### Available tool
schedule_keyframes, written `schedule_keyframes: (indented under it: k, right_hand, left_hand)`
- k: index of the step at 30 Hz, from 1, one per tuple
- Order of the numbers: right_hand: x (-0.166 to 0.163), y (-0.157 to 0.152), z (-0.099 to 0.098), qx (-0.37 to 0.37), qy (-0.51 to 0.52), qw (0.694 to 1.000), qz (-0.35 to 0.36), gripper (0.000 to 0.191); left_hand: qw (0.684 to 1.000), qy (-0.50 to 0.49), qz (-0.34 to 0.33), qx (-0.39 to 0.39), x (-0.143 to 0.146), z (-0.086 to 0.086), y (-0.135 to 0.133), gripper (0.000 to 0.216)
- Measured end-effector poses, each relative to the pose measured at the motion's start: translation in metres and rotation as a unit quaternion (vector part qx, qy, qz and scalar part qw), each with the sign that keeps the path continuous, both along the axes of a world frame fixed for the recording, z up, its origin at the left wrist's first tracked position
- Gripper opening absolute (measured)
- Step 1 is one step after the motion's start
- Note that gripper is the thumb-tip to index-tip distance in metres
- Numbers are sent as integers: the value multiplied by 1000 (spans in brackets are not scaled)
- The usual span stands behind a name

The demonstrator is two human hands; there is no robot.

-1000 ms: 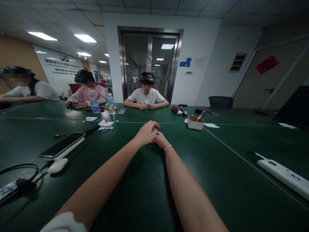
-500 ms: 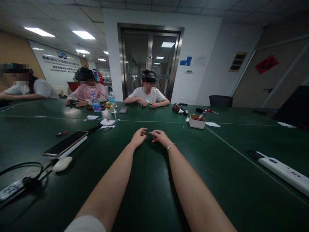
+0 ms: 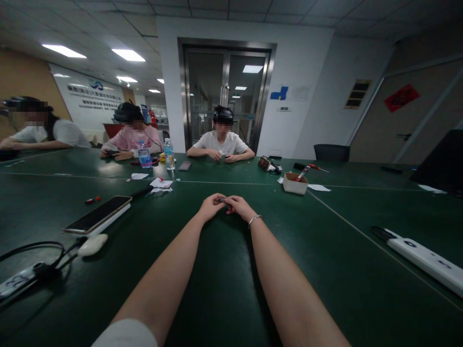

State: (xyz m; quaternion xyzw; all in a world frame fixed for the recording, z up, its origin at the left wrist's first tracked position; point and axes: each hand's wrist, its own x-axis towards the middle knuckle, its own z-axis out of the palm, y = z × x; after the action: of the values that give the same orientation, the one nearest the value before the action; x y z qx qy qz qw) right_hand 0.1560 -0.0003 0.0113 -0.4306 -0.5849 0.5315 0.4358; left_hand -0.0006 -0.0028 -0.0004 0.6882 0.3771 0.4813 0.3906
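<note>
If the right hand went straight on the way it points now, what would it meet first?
Probably the small grey piece at the fingertips of the right hand, then the left hand, which touches it too.

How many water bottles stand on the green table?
2. The blue-labelled bottle stands before the person in pink; the clear bottle stands just to its right. Others may be hidden among far clutter.

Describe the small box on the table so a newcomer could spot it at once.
Start at the glass door, then come down to the green table. Right of centre sits the box, a small open tan carton beside a white paper slip. Only it has a red-handled tool sticking out.
</note>
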Motion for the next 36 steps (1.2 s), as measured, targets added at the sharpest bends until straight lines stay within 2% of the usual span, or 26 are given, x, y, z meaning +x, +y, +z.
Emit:
schedule_keyframes:
  k: [6, 11, 18, 26, 36]
  right_hand:
    - [-1, -1, 3, -8, -15, 1000, -4, 18]
    - [-2, -2, 5, -17, 5, 1000, -5, 20]
    - [2, 0, 1, -25, 80, 996, -1, 18]
    - [4, -1, 1, -30, 99, 995, -6, 12]
    - [5, -4, 1, -24, 129, 991, -17, 21]
  left_hand:
    - [1000, -5, -20, -2, -3, -6, 7, 29]
    - [1000, -5, -5, -2, -1, -5, 6, 27]
    - [998, -22, 37, -45, -1, 1, 2, 25]
    - [998, -21, 41, -53, 0, 1, 2, 27]
    - [998, -3, 46, -50, -3, -1, 4, 27]
